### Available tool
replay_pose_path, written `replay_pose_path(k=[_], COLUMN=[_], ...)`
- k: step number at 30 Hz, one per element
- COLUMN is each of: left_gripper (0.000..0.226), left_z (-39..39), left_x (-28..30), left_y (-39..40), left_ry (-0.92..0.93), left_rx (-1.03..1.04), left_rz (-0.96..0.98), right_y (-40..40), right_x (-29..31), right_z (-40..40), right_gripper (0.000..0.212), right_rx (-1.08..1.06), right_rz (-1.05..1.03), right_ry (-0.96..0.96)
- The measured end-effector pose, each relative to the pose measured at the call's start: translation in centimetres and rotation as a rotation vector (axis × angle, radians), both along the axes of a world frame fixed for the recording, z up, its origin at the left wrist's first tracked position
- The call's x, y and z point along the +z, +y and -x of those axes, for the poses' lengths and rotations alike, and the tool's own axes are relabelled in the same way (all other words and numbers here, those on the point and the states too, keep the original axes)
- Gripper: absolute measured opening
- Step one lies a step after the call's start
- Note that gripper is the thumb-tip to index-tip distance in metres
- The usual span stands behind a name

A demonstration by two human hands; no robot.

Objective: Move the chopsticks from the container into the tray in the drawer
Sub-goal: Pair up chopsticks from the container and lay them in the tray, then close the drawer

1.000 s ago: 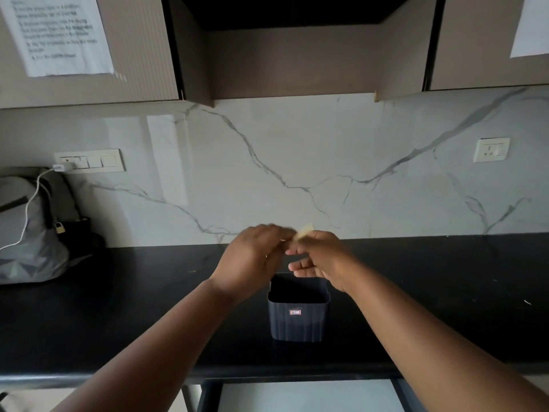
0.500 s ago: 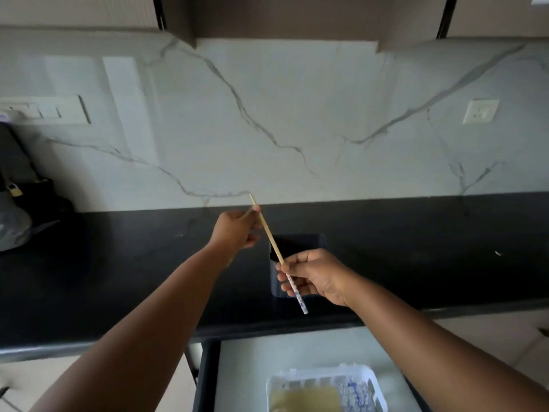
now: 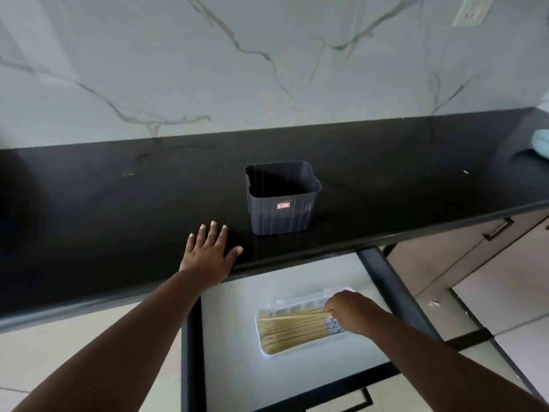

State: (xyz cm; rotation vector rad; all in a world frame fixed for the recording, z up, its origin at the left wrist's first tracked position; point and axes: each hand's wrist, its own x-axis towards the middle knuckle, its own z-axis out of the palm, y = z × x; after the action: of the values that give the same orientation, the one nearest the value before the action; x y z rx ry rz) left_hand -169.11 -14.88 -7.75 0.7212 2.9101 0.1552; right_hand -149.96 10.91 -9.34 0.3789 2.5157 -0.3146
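Note:
A dark grey square container (image 3: 282, 200) stands upright on the black counter; no chopsticks show inside it. Below, the drawer (image 3: 237, 367) is pulled out, and a white plastic tray (image 3: 269, 353) in it holds several pale wooden chopsticks (image 3: 291, 330) lying lengthwise. My right hand (image 3: 349, 310) is at the tray's right end, fingers pinched on the end of one chopstick (image 3: 297, 317) that lies slanted on top of the pile. My left hand (image 3: 209, 254) rests flat on the counter, fingers spread, left of the container.
The counter's front edge (image 3: 297, 258) overhangs the drawer's back. Closed drawers with a dark handle (image 3: 499, 228) are to the right. A pale blue cloth (image 3: 542, 142) lies at the counter's far right. A wall socket (image 3: 473, 10) is on the marble backsplash.
My right hand carried the chopstick down from above the container into the drawer tray. My left hand let go of it and dropped flat onto the counter. The view tilted down.

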Motion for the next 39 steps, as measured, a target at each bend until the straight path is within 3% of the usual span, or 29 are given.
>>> replay_pose_path(k=[5, 14, 25, 29, 35, 39], left_gripper=[0.077, 0.080, 0.078, 0.083, 0.089, 0.087], left_z=[0.0, 0.1, -0.5, -3.8, -15.8, -24.8], left_x=[-1.4, -1.7, -1.2, -1.0, -2.9, -4.8], left_y=[-0.4, -0.5, -0.6, -1.5, -2.8, -2.5], left_ry=[0.116, 0.153, 0.091, 0.045, -0.070, 0.086], left_rx=[-0.020, -0.020, -0.012, 0.032, 0.063, -0.116], left_rz=[-0.034, -0.062, -0.053, -0.066, -0.134, -0.058], right_y=[-0.7, -0.9, -0.7, 0.0, 0.1, 1.1], right_x=[-2.7, -5.0, -1.7, -1.0, -2.5, -4.8], right_z=[0.6, 0.2, -3.4, -6.0, -11.0, -14.8], right_gripper=[0.032, 0.028, 0.023, 0.019, 0.026, 0.038], right_rx=[0.027, 0.099, -0.142, -0.036, 0.411, 0.546], right_rz=[-0.090, -0.101, 0.073, 0.134, 0.020, -0.080], right_ry=[-0.091, -0.011, 0.418, 0.628, 0.962, 0.943])
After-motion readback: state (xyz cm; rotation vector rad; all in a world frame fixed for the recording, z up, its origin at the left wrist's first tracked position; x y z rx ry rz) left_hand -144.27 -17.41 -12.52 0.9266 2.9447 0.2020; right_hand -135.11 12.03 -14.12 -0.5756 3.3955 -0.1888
